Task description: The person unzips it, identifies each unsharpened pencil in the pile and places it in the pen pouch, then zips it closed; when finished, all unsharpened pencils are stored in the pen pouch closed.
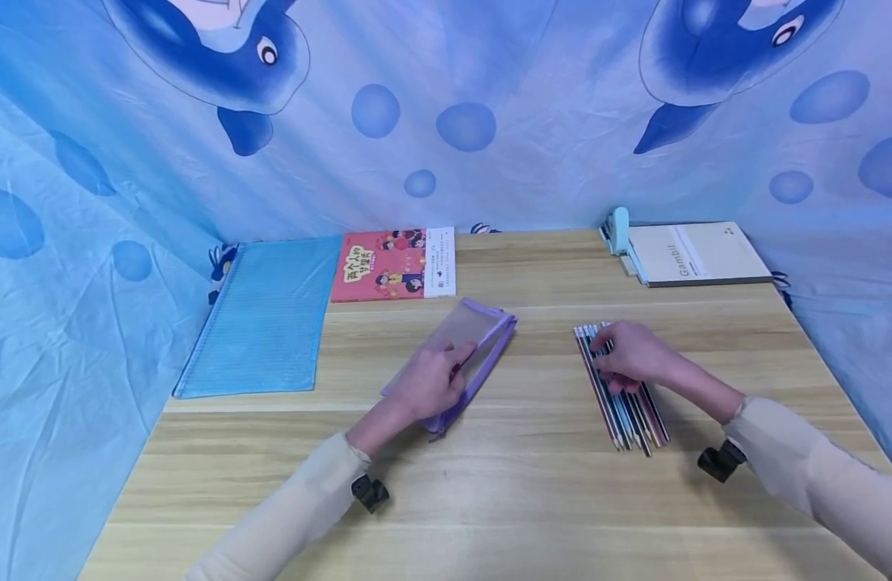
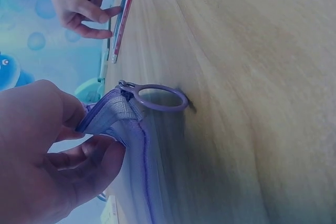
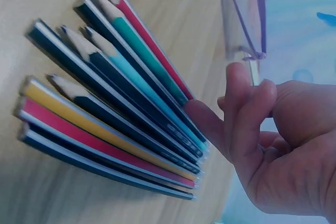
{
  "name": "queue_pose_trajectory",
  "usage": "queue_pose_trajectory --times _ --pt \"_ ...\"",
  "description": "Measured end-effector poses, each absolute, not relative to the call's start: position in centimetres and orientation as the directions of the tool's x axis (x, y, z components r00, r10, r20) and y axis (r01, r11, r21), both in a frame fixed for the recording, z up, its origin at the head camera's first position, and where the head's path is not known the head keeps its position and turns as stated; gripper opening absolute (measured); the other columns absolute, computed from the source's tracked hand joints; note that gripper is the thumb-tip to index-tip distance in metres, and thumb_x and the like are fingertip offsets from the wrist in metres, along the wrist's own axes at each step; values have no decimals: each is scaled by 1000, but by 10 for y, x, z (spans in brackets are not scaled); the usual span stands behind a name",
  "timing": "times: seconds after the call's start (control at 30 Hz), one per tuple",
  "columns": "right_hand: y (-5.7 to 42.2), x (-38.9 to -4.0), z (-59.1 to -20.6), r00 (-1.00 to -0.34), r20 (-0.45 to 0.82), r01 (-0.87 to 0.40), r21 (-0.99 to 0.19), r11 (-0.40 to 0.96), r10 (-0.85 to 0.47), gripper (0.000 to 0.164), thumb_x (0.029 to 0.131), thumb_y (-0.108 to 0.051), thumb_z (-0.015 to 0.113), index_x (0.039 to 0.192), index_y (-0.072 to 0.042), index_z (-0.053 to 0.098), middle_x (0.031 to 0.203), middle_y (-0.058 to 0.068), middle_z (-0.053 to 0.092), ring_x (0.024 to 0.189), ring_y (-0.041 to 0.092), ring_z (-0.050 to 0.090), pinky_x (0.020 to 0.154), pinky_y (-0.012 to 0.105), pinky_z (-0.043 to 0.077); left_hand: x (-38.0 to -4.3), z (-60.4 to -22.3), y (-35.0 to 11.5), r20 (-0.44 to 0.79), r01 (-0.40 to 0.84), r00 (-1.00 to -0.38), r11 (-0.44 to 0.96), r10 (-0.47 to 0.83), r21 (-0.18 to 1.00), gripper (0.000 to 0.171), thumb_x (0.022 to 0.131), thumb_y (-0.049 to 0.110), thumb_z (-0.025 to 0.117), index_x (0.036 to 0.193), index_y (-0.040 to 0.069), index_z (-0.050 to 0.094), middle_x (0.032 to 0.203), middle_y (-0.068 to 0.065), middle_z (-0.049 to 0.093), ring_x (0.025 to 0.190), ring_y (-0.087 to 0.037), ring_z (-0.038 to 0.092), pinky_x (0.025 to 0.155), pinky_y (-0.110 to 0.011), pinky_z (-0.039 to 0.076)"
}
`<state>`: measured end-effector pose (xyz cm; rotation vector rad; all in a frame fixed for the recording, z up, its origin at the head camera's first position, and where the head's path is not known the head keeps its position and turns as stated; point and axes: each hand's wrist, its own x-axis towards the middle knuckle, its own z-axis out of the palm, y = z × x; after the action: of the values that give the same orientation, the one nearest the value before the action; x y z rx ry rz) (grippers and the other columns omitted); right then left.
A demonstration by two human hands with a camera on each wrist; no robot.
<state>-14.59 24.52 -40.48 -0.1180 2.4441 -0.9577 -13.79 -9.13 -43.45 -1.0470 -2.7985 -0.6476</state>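
Observation:
A purple-edged, see-through zip pouch (image 1: 466,323) lies slanted near the middle of the wooden table. My left hand (image 1: 429,381) pinches its edge between thumb and fingers, and a purple ring pull (image 2: 163,109) hangs from the zip in the left wrist view. To the right, several pencils (image 1: 638,424) lie side by side, striped dark, red, yellow, teal and light blue in the right wrist view. Over their far ends is my right hand (image 1: 638,355), fingers loosely bent, with one fingertip (image 3: 199,113) touching the red and teal pencils.
A blue mesh bag (image 1: 264,315) lies flat at the left, beside a red book (image 1: 380,266) at the back. At the back right are a white notebook (image 1: 696,254) and a light-blue clip-like object (image 1: 620,231). A blue patterned curtain (image 1: 547,169) borders the table.

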Motion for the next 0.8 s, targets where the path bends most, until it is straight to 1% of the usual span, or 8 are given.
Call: queue_pose_trajectory --times 0.13,0.27,0.47,0.57,0.7,0.8 --pt "245 -146 -404 -872 -422 101 -651 752 -249 37 93 -1 60 125 16 52 70 11 65 52 18 65 47 34 56 -138 -435 -91 215 642 -763 673 610 367 51 82 2 69 132 -3 62 81 -7 61 65 -13 52 56 -23 48" --pt "243 -146 -405 -870 -421 87 -645 759 -258 37 91 0 60 124 16 52 65 10 64 50 18 64 46 34 55 -137 -435 -91 210 635 -768 679 605 368 51 82 2 69 132 -2 62 81 -7 62 66 -13 53 57 -24 49" --pt "237 -148 -411 -880 -386 26 -623 782 -278 35 87 1 60 118 16 53 55 7 61 44 18 61 42 32 53 -137 -435 -93 196 636 -767 684 610 358 52 82 3 68 133 -2 61 81 -7 62 68 -13 53 59 -24 49" --pt "234 -152 -415 -887 -364 -19 -587 810 -284 27 85 2 59 109 12 55 53 6 60 43 17 59 40 30 51 -138 -435 -93 192 633 -769 684 610 364 53 82 2 68 134 -3 60 81 -6 62 67 -13 53 58 -23 49" --pt "231 -156 -419 -895 -333 -82 -529 845 -296 8 84 3 60 90 4 55 54 5 59 42 17 57 38 27 46 -138 -435 -93 206 642 -762 676 614 362 53 82 2 69 134 -4 60 81 -7 62 68 -13 53 58 -24 49" --pt "228 -157 -419 -897 -327 -99 -506 857 -297 9 82 2 62 83 -1 53 54 6 59 42 17 57 38 25 44 -137 -436 -93 212 646 -759 673 616 360 52 82 3 70 133 -4 61 81 -7 63 67 -13 53 58 -24 48"
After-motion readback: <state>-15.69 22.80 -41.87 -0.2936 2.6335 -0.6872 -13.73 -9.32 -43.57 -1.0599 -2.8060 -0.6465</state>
